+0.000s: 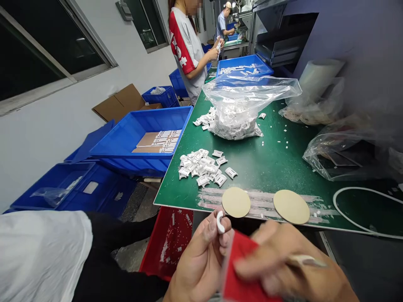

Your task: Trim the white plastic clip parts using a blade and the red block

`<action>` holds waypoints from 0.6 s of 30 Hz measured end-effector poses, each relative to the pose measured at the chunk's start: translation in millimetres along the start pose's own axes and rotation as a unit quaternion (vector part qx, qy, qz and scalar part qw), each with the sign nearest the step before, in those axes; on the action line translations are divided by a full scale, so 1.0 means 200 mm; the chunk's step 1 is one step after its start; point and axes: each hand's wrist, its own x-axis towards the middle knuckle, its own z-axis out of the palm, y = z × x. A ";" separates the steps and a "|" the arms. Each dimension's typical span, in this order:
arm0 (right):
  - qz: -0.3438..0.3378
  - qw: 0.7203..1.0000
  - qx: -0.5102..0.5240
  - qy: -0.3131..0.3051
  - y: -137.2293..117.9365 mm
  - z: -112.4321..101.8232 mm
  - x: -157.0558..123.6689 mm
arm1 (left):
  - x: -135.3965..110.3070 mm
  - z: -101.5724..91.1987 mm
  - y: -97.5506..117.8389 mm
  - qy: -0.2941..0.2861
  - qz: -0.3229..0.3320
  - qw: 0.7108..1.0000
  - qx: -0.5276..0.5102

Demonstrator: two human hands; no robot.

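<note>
Left hand (201,260) has a small curved white plastic clip (220,222) pinched between thumb and fingers, while right hand (292,268) pinches a thin pale strip (307,261) just beside a red card (242,268). Both are down at 6 o'clock, and a loose pile of white clips (201,165) sits at 11 on the green workbench (267,167).

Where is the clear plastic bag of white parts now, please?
In the head view, the clear bag sits on the green mat, behind the loose white parts, in front of a blue crate.
</note>
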 end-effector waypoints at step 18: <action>0.018 0.978 -0.062 0.200 0.13 -0.03 -0.01 | 0.02 -0.07 0.07 0.029 0.265 0.935 0.234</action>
